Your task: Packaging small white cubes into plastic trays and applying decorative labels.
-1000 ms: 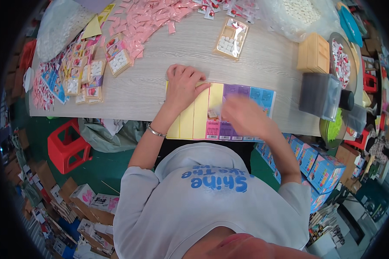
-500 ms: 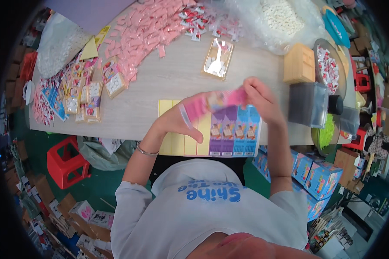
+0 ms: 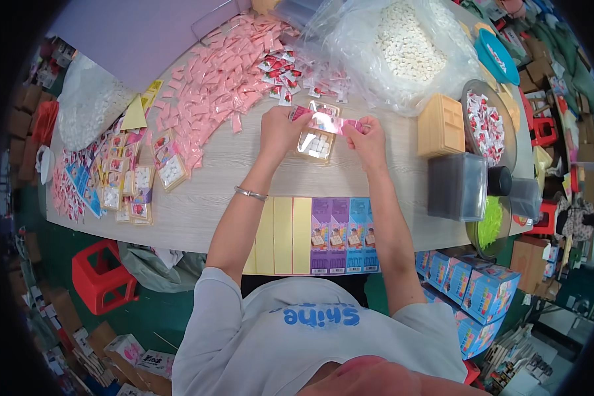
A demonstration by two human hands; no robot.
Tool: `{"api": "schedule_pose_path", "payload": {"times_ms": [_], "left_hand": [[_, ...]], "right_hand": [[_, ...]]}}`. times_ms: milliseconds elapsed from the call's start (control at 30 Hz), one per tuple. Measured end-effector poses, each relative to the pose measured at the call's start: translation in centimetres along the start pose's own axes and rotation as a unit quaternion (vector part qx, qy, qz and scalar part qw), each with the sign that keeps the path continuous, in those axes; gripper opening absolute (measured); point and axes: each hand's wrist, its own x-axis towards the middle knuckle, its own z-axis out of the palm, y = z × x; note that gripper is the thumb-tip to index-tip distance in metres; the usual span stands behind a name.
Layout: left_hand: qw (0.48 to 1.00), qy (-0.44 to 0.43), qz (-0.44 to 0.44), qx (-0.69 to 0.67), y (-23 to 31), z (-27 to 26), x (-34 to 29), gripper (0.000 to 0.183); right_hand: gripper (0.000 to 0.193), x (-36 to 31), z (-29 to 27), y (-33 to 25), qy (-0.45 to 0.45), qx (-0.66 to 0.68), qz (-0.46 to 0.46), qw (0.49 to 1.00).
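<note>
Head view: at upper centre of the frame, the left hand (image 3: 278, 132) and right hand (image 3: 368, 140) each pinch one end of a pink strip (image 3: 327, 121), stretched over one clear box (image 3: 315, 140) of white pieces on the desk (image 3: 244, 171). Both grips are clenched on the strip. Below, one sheet (image 3: 313, 235) shows three yellow, two purple and two blue columns. At upper right, one clear bag (image 3: 402, 49) holds white pellets; one round tray (image 3: 488, 125) holds red-and-white packets. One wooden box (image 3: 441, 125) stands beside it.
</note>
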Motion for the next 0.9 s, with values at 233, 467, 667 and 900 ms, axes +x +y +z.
{"api": "schedule_pose_path", "payload": {"times_ms": [233,467,667,900], "left_hand": [[0.999,0.005,-0.011,0.044,-0.5,0.4,0.5,0.028],[0.992,-0.030,-0.060,0.105,0.3,0.4,0.7,0.036],[0.994,-0.004,-0.047,0.099,0.1,1.5,0.0,0.036],[0.983,-0.015,-0.054,-0.177,-1.6,1.4,-2.5,0.040]], "right_hand": [[0.057,0.3,0.3,0.8,0.012,-0.047,-0.020,0.999],[0.058,-0.6,1.7,-0.6,0.054,-0.297,-0.098,0.948],[0.059,-0.8,1.7,-0.5,0.053,-0.326,-0.099,0.939],[0.041,-2.1,-0.1,0.4,0.000,-0.140,-0.075,0.987]]}}
